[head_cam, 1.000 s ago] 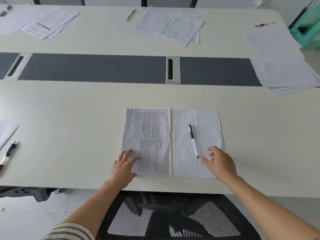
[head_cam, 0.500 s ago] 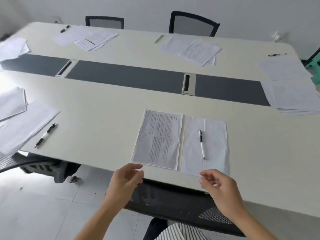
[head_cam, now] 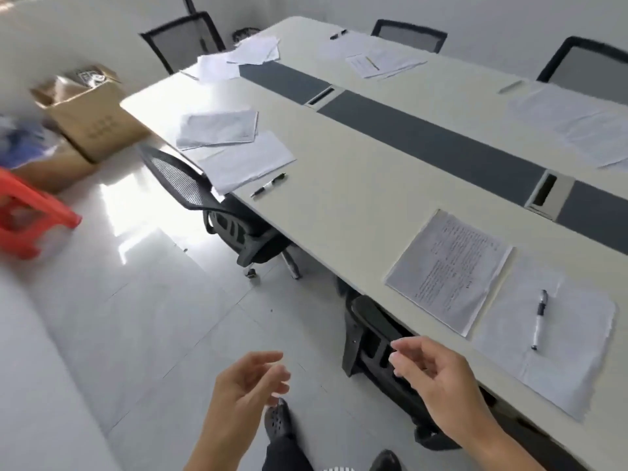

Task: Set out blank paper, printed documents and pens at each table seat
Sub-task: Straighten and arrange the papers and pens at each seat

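Left hand (head_cam: 248, 385) and right hand (head_cam: 438, 379) — both empty, fingers loosely curled, off the counter (head_cam: 356, 185); pen (head_cam: 538, 319) lies on blank paper (head_cam: 550, 355) beside printed document (head_cam: 448, 270).

The surface (head_cam: 356, 185) is cream, with a dark grey strip (head_cam: 424, 141) along its middle. The near printed document (head_cam: 448, 271) is white with fine black text. The blank paper (head_cam: 557, 362) right of it is plain white, its pen (head_cam: 539, 319) white and black. At left: a black mesh chair (head_cam: 183, 180), a red stool (head_cam: 30, 205), a brown cardboard box (head_cam: 98, 124)
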